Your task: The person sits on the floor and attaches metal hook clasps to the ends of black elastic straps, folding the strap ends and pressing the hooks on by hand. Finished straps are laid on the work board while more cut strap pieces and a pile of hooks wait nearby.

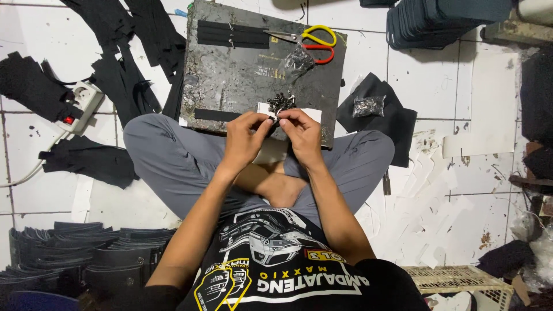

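Both hands, left [245, 138] and right [299, 133], pinch a black strap [275, 122] just before the board [230, 75]. It seems soft, light; hold the ends.

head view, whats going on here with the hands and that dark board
A person sits cross-legged on a white tiled floor with a worn dark board before their knees. Both hands, left hand and right hand, meet over its near edge, pinching a small dark piece between them. Beside them lies a pile of small metal parts. Black strips and yellow and red scissors rest at the far end.
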